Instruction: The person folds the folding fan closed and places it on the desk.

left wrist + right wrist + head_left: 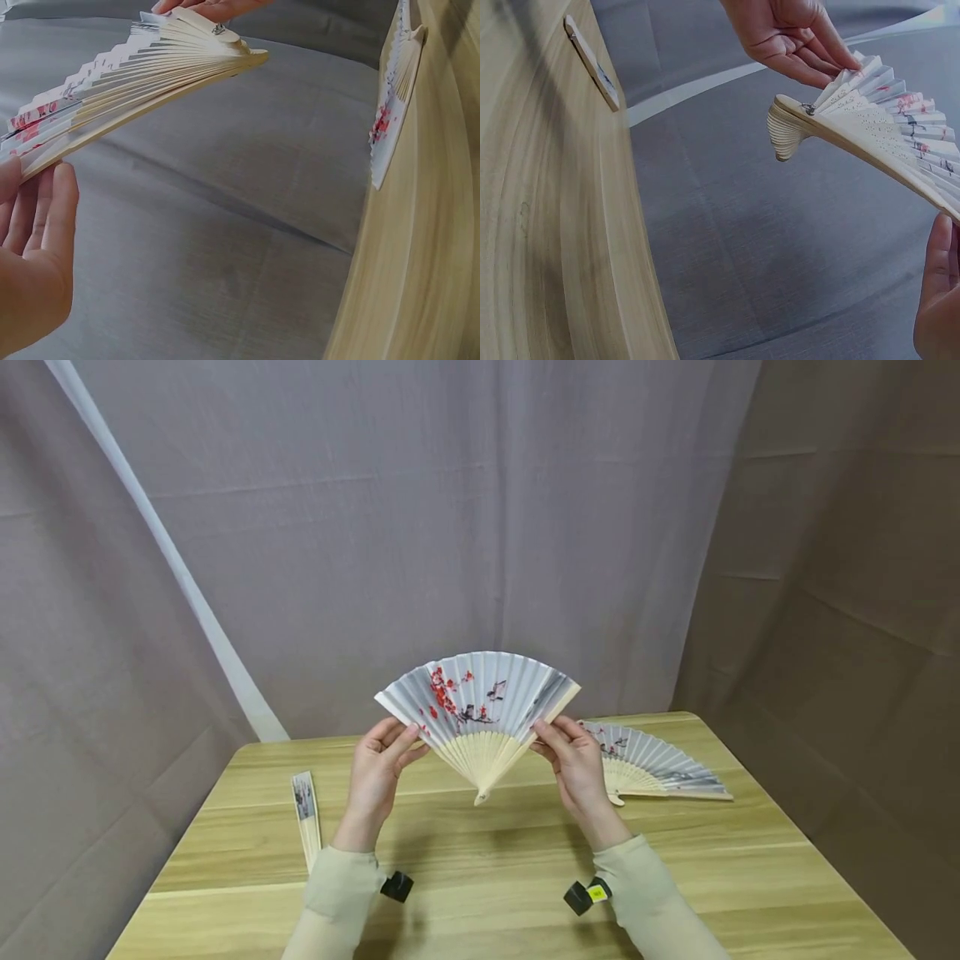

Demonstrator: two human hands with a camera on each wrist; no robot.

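A folding fan (480, 702) with bamboo ribs and a white leaf painted with red blossoms is held half spread, upright, above the wooden table (495, 877). My left hand (405, 735) pinches its left outer edge. My right hand (546, 735) pinches its right outer rib. In the left wrist view the fan (142, 75) runs from my left hand's fingers (45, 217) up to the right hand (210, 7). From the right wrist the fan's pivot (784, 135) points toward the table, the left hand (787, 34) is on the folds, and the right hand (937, 300) shows at the lower corner.
A second fan (652, 764) lies fully spread on the table's right rear part. A closed fan (306, 814) lies near the left edge. Grey cloth (420, 527) hangs behind and beside the table. Small black cameras (397, 886) sit at both wrists.
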